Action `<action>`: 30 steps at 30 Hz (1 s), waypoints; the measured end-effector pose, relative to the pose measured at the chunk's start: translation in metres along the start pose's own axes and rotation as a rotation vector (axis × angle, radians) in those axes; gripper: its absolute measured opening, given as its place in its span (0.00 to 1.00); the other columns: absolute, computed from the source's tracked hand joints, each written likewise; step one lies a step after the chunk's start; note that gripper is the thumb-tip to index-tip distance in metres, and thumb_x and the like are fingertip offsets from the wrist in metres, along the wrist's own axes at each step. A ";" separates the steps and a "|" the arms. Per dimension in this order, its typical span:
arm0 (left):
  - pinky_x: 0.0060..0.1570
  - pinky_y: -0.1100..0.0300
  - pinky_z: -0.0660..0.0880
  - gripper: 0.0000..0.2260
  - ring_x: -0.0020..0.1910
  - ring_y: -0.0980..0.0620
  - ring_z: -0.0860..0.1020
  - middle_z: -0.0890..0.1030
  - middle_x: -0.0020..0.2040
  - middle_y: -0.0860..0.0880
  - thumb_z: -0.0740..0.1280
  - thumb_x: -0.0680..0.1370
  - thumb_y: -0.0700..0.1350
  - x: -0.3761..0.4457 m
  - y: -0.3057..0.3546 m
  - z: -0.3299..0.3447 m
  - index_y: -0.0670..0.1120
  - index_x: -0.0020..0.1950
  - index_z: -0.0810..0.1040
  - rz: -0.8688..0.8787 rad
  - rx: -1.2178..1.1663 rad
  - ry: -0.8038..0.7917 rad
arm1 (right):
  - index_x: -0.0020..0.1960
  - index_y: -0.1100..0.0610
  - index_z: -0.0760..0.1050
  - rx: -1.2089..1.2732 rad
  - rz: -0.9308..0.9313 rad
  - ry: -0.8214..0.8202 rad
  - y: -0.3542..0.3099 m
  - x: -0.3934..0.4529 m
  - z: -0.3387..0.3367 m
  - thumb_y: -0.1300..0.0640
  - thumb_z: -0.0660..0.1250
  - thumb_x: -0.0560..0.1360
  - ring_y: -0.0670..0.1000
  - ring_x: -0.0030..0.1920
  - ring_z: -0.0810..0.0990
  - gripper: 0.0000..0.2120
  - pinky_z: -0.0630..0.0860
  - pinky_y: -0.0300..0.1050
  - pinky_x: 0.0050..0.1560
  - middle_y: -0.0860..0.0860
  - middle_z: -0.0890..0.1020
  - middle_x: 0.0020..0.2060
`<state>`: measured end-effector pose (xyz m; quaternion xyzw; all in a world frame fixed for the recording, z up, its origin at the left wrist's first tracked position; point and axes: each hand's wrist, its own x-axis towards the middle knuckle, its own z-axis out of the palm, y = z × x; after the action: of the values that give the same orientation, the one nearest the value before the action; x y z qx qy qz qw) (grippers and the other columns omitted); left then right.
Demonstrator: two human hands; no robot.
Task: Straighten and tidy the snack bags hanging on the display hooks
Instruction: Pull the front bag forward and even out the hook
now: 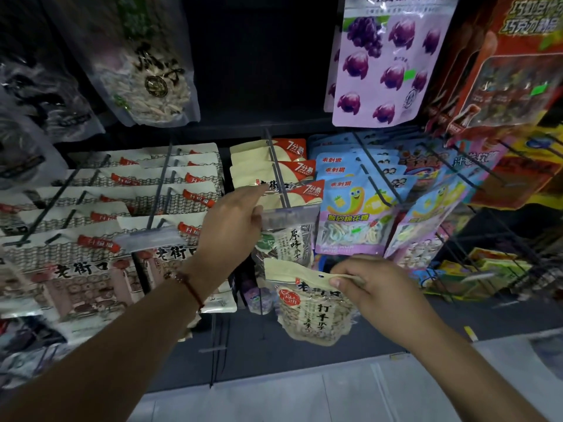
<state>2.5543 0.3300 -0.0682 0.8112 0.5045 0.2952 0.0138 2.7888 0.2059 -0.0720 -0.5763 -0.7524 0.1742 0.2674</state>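
Rehanging, apparently: right hand [370, 289] pinching the loose bag [310, 303] by its top edge below the hook [278, 175], left hand [233, 225] gripping the hung bags [274, 173], next needing hole aligned with hook tip.

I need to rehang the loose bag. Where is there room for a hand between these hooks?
Free: the dark gap below the purple grape bag, above the cream bags' hook. Crowded: the netted-print rows left and blue gummy bags right, packed tight.
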 end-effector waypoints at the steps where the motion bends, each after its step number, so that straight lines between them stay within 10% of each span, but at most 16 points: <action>1: 0.63 0.54 0.72 0.20 0.65 0.48 0.75 0.77 0.68 0.47 0.64 0.80 0.39 -0.009 0.001 -0.005 0.47 0.72 0.72 -0.023 -0.037 0.009 | 0.44 0.48 0.79 0.004 -0.016 -0.004 0.001 0.000 0.003 0.53 0.68 0.76 0.40 0.41 0.75 0.03 0.67 0.34 0.38 0.39 0.76 0.35; 7: 0.66 0.54 0.69 0.18 0.67 0.48 0.74 0.76 0.69 0.46 0.62 0.81 0.43 -0.081 -0.008 -0.024 0.44 0.71 0.73 0.076 -0.017 0.059 | 0.45 0.49 0.80 -0.007 -0.053 -0.046 0.010 -0.006 0.038 0.50 0.65 0.75 0.41 0.42 0.74 0.06 0.71 0.40 0.39 0.38 0.75 0.37; 13: 0.64 0.48 0.73 0.21 0.65 0.44 0.75 0.76 0.67 0.45 0.57 0.82 0.53 -0.162 -0.027 -0.008 0.45 0.71 0.74 0.148 0.098 -0.212 | 0.43 0.50 0.79 0.000 -0.110 -0.169 -0.003 -0.010 0.089 0.50 0.64 0.76 0.39 0.42 0.73 0.07 0.70 0.38 0.41 0.40 0.78 0.37; 18: 0.50 0.54 0.77 0.24 0.51 0.48 0.80 0.82 0.55 0.49 0.56 0.80 0.58 -0.200 -0.058 -0.014 0.47 0.72 0.72 0.111 0.198 -0.288 | 0.43 0.49 0.78 -0.056 -0.177 -0.193 -0.044 -0.008 0.125 0.50 0.62 0.77 0.44 0.40 0.73 0.08 0.65 0.41 0.39 0.43 0.78 0.37; 25: 0.27 0.63 0.62 0.11 0.30 0.50 0.76 0.78 0.36 0.52 0.58 0.78 0.53 -0.257 -0.132 -0.043 0.49 0.42 0.75 0.118 0.103 -0.208 | 0.44 0.49 0.78 -0.083 -0.133 -0.147 -0.116 -0.019 0.201 0.46 0.57 0.77 0.46 0.39 0.75 0.14 0.69 0.43 0.36 0.44 0.78 0.37; 30: 0.18 0.63 0.65 0.08 0.25 0.50 0.76 0.79 0.33 0.52 0.57 0.78 0.54 -0.306 -0.178 -0.069 0.52 0.48 0.72 0.025 0.016 -0.213 | 0.45 0.50 0.79 -0.119 -0.063 -0.039 -0.170 -0.035 0.263 0.47 0.57 0.77 0.45 0.37 0.75 0.14 0.72 0.42 0.31 0.45 0.78 0.36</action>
<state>2.2788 0.1456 -0.2100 0.8443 0.4924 0.2035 0.0570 2.5050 0.1375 -0.1917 -0.5635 -0.7843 0.1318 0.2234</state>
